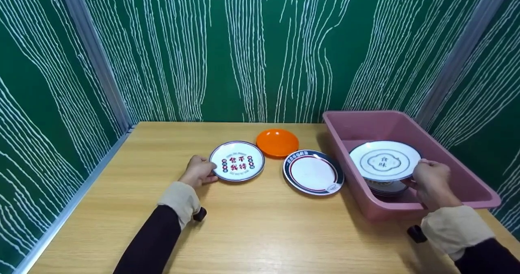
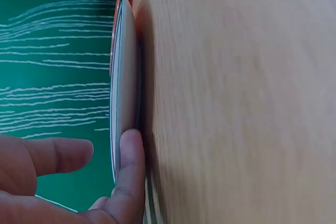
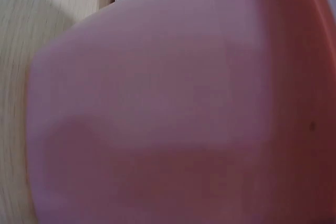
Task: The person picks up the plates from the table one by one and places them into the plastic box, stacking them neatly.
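Observation:
In the head view, my left hand [image 1: 196, 171] is at the left rim of a white plate with red characters [image 1: 237, 161] on the table. The left wrist view shows the thumb [image 2: 68, 154] raised away from this plate [image 2: 126, 77], while a finger [image 2: 132, 153] touches its side low down. On the right, my right hand [image 1: 432, 181] grips the rim of a white plate with a grey cloud-shaped outline [image 1: 384, 160], tilted over a pink plastic tub [image 1: 455, 160]. Beneath it, more stacked plates [image 1: 386, 188] partly show inside the tub. The right wrist view has only the tub's outer wall [image 3: 147, 93] close up, hiding the hand.
An orange plate [image 1: 277, 143] lies behind the red-lettered one. A white plate with a dark blue rim [image 1: 313, 172] sits between it and the tub, close to the tub's wall. Green walls with white streaks [image 1: 243, 55] enclose the wooden table [image 1: 260, 233].

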`<state>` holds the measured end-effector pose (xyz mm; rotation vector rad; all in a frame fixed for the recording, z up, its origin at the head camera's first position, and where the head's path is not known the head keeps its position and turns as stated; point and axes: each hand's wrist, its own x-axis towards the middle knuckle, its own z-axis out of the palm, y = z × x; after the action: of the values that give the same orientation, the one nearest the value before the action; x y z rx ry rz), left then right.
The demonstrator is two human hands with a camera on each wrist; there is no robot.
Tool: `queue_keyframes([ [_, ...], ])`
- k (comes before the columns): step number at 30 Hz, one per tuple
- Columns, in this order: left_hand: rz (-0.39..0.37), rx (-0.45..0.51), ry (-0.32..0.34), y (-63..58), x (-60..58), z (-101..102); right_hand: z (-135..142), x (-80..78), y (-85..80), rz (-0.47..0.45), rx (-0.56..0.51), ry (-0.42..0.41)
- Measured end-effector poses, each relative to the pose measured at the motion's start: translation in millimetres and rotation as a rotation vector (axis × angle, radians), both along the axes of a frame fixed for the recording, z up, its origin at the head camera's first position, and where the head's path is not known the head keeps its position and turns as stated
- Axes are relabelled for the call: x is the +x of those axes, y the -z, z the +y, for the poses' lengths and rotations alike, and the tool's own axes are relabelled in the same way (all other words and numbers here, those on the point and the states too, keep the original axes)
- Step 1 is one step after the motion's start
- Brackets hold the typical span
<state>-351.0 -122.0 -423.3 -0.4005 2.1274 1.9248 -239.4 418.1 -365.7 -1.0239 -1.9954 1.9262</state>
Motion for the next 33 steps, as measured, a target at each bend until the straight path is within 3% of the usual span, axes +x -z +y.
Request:
queue_keyframes([
  [12, -0.044, 0.024, -0.043, 7.1, -14.5, -4, 1, -1.2, 3.1, -0.106, -0.049, -0.088],
  [16, -0.031, 0.017, -0.058, 8.0, -14.8, -4, 1, 0.1, 2.8, -0.15, -0.085, -0.152],
  [20, -0.028, 0.019, -0.064, 7.4, -14.0, -4, -1, 0.7, 3.1, -0.133, -0.114, -0.216],
  [33, 0.003, -0.008, -0.087, -0.1, -9.1, -5, 1, 1.6, 1.6, -0.186, -0.13, -0.303],
])
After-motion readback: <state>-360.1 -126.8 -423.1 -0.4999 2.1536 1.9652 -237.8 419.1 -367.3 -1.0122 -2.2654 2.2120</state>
